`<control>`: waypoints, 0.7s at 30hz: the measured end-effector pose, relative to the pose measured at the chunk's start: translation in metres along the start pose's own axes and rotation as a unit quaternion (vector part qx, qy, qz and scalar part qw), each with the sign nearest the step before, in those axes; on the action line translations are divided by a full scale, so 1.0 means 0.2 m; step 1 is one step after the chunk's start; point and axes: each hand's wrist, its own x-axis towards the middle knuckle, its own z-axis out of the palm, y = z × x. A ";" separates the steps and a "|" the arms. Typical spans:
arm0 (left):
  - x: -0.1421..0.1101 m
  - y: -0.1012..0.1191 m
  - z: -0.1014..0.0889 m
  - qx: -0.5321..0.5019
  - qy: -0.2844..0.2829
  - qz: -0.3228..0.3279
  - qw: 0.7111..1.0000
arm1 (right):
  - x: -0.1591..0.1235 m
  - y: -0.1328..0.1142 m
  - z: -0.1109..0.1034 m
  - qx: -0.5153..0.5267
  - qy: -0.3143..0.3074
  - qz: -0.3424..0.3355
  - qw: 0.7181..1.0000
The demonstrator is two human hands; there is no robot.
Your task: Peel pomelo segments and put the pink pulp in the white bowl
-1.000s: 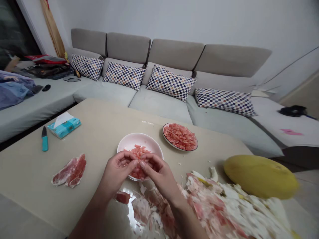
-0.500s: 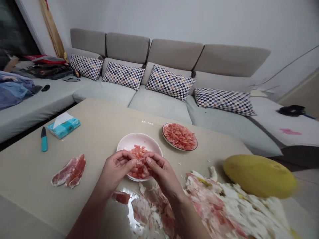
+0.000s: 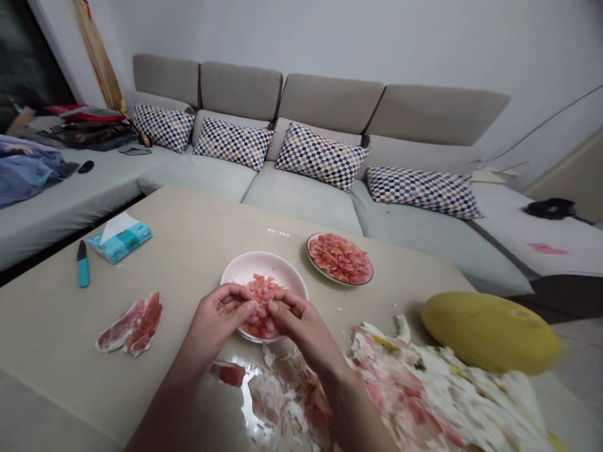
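Note:
My left hand and my right hand meet over the near side of a white bowl. Thumbs and forefingers are pinched around a small bit of pomelo flesh, mostly hidden by the fingers. Loose red pomelo pulp lies in the bowl beneath them. To the left, two peeled-looking pomelo segments rest on the table. A further red piece of pomelo lies near my left wrist. Behind the bowl on the right, a dark-rimmed plate is heaped with pomelo pulp.
A whole yellow pomelo sits at the right. Beside it spreads a pile of peel and membranes, reaching under my right forearm. A knife with a turquoise handle and a tissue pack lie at the left. A sofa stands behind the table.
My right hand has shifted slightly left, bringing its fingertips nearer to my left hand's. The bowl, plate and segments stay where they were.

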 end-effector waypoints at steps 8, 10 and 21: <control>0.00 0.00 -0.02 0.008 0.025 0.007 1.000 | -0.01 -0.03 -0.01 0.030 -0.018 0.009 0.999; 0.00 0.00 -0.02 0.017 0.023 0.010 1.000 | -0.01 -0.03 0.00 0.036 -0.015 0.011 0.999; 0.01 -0.01 -0.02 0.027 0.013 0.009 1.000 | 0.01 -0.01 0.00 0.101 0.042 -0.019 0.994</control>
